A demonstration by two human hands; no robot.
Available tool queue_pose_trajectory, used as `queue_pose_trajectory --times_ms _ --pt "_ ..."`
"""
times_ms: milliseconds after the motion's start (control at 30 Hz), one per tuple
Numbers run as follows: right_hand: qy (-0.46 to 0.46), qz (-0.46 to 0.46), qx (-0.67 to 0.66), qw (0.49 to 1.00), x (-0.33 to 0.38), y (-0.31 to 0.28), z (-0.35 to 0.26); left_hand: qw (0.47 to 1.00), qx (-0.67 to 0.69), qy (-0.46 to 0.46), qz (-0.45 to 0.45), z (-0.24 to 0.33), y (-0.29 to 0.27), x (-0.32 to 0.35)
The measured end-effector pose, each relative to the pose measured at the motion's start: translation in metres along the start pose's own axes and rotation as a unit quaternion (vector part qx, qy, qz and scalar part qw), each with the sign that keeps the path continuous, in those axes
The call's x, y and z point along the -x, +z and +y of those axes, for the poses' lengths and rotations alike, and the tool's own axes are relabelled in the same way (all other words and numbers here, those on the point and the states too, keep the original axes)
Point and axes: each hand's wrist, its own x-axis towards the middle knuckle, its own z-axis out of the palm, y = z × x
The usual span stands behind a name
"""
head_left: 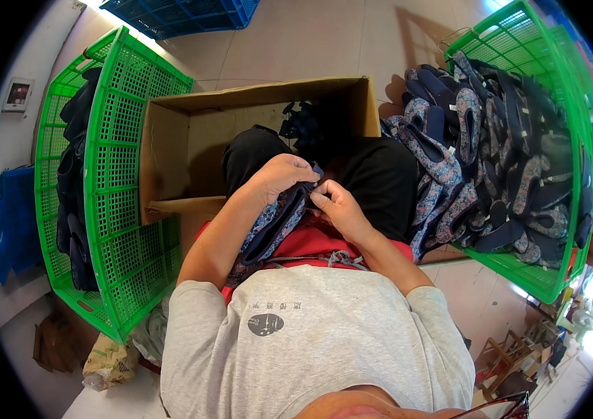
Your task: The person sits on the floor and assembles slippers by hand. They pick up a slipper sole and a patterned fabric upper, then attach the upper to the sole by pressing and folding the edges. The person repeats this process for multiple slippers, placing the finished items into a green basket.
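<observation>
A navy slipper [277, 227] with a blue and pink floral pattern lies across my lap, its dark opening facing up. My left hand [284, 174] closes over its far end, thumb and fingers pinching the navy edge. Close beside it, my right hand [339, 208] pinches at the same end of the slipper, fingertips almost meeting the left ones. Whatever small part lies between the fingertips is too small to make out. Under the slipper is red cloth [310, 246] with a grey drawstring, over my black trousers.
An open cardboard box [164, 146] stands beyond my knees, with small dark blue pieces [301, 124] inside. To the right, a green crate [513, 35] overflows with similar floral slippers [443, 164]. A green crate [129, 146] at left holds dark items. A blue crate [181, 15] sits far off.
</observation>
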Motion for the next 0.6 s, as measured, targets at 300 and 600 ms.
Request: queue_pose_trajectory --times_ms 300,600 --pt "0.008 0.039 -0.097 0.994 0.006 -0.018 0.008 0.992 0.054 0.077 0.085 -0.015 -0.001 -0.018" --pt "0.066 0.098 -0.139 0.983 -0.002 -0.029 0.022 0.928 -0.315 0.137 0.142 0.000 0.001 0.003"
